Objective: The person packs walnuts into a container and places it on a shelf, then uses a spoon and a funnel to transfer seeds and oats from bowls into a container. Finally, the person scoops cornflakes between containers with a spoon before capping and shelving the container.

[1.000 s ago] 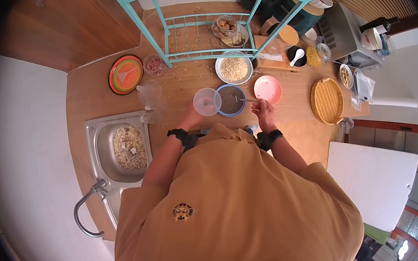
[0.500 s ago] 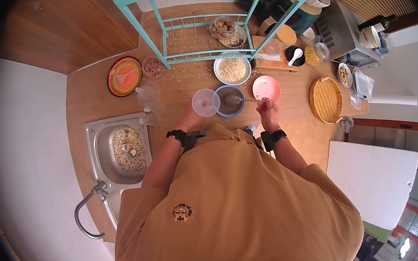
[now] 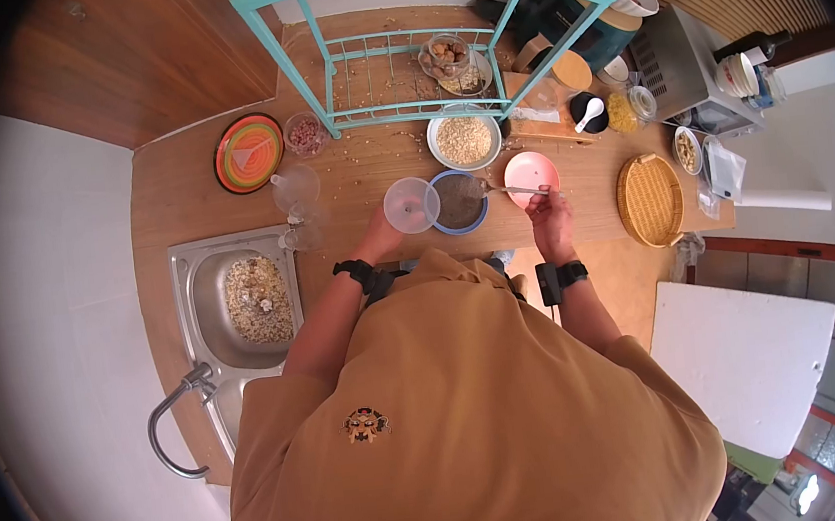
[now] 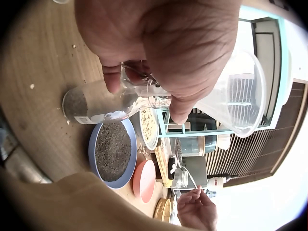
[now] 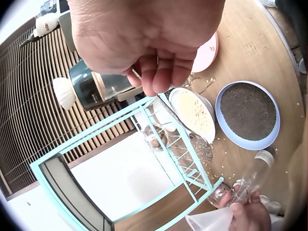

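In the left wrist view my left hand (image 4: 168,48) grips the neck of a clear bottle (image 4: 98,98), dark grains at its bottom. A translucent funnel (image 4: 243,96) is in its mouth, seen from above in the head view (image 3: 411,206). Beside the bottle stands a blue-rimmed bowl of dark grains (image 3: 459,214). My right hand (image 5: 149,43) pinches the handle of a metal spoon (image 3: 521,190). Heaped dark grains (image 5: 203,150) fill the spoon's end, raised by the blue-rimmed bowl's right side in the head view. The pink bowl (image 3: 532,171) lies beneath the handle.
Behind the bowls are a bowl of pale flakes (image 3: 464,140) and a turquoise rack (image 3: 414,115). Clear bottles (image 3: 298,187) and a striped plate (image 3: 249,153) stand left, above the sink (image 3: 183,283). A wicker tray (image 3: 651,200) lies right. Crumbs dot the counter (image 3: 368,165).
My right hand has moved to the right, and the spoon has come up out of the dark grains with a heap on it. My left hand, bottle and funnel have stayed nearly still.
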Motion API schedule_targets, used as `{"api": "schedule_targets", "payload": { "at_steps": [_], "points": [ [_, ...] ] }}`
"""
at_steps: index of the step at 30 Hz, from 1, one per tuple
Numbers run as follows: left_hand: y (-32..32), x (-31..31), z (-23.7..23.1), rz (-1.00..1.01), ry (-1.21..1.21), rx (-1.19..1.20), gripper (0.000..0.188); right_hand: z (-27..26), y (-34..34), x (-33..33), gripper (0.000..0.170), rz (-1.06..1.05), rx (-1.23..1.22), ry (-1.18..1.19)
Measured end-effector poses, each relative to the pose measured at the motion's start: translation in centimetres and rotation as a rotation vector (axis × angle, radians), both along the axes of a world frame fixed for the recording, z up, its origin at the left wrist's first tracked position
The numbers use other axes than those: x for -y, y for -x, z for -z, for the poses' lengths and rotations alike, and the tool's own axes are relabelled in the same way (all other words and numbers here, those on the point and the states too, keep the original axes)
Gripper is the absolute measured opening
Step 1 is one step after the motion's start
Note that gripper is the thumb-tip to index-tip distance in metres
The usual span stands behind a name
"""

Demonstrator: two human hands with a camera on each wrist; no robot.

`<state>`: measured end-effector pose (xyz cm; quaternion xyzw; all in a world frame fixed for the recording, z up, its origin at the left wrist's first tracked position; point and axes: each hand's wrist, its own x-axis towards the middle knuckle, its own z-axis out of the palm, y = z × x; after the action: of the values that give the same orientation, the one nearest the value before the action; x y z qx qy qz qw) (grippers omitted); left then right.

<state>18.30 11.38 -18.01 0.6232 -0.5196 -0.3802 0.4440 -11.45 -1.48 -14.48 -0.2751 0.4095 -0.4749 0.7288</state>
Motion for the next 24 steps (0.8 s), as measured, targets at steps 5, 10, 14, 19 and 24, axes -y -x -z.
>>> {"api": "schedule_targets", "payload": {
  "at_steps": [5, 10, 14, 19, 24],
  "points": [
    [0.0, 0.0, 0.1, 0.004, 0.017, 0.042, 0.023, -2.9, -0.9, 0.1, 0.025, -0.012, 0.051, 0.049],
    [0.1, -0.1, 0.3, -0.015, 0.012, 0.026, 0.024, -6.3, -2.8, -0.4, 0.025, -0.059, 0.123, 0.096],
    [0.0, -0.1, 0.6, -0.021, -0.060, 0.044, 0.027, -7.9, -4.5, -1.1, 0.024, -0.110, 0.096, 0.112],
    [-0.2, 0.3, 2.0, 0.000, -0.082, -0.019, 0.033, -8.4, -5.9, -2.3, 0.027, -0.177, -0.136, 0.331],
    [0.3, 0.5, -3.0, 0.046, -0.024, -0.026, 0.041, -10.0, -6.7, -3.2, 0.027, -0.255, -0.307, 0.590]
  ]
}}
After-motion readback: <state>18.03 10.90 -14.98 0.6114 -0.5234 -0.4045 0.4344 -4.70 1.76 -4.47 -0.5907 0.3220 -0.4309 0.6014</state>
